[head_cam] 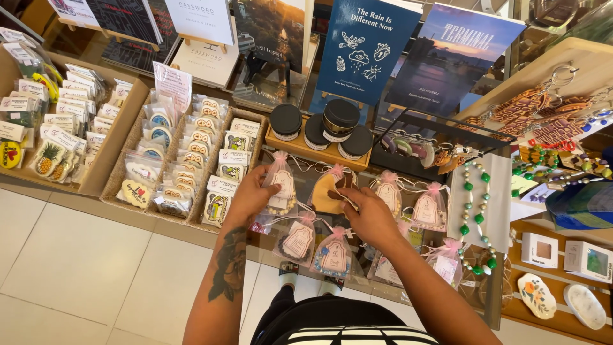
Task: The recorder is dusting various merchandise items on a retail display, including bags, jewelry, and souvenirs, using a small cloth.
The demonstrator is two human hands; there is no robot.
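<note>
While hands (313,204) grip pouches (281,185).

2 hands (255,195), 4 black-lidded jars (286,120) on 1 wooden tray (300,148), about 8 pink-ribboned gift bags (281,182), 2 upright books (364,48), 2 white boxes (539,249), 2 painted dishes (536,295)

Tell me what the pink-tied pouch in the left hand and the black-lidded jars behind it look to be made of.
Pouch held by the left hand: seemingly sheer organza-like fabric, since the card inside shows through, gathered under a pink ribbon. Jars: matte black lids, probably plastic or metal; the bodies are too hidden to tell.
</note>
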